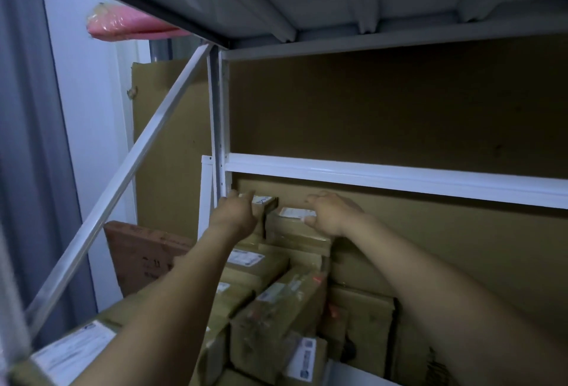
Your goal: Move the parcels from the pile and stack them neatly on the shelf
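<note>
Squaring up the two uppermost parcels is, by my reading, the step in hand, and it goes best with flat, even pressure instead of a grab. The stack of parcels (276, 296) reaches close under the white beam (384, 176) of the shelf (218, 127), so there is little headroom. Any nudge should run sideways and backwards towards the cardboard backing (430, 247), not upwards. Several lower parcels lie at slants, so a hard shove on top could slide the layer beneath. It is better to steady one parcel while aligning the other.

The left hand (236, 213) reaches forward with its fingers stretched out, holding nothing. Its fingertips touch the left end of the small parcel (266, 202), which sits at the very top, just beside the shelf's upright. The right hand (333, 216) lies spread over the top parcel (292, 228), thumb and fingers apart around its white label. It seems to press down, not to grip. Whether any finger hooks behind the far edge is hidden.

The two parcels touch side by side. The small one sits a little higher and further back, between the hands, and the labelled one lies directly under the right palm.
</note>
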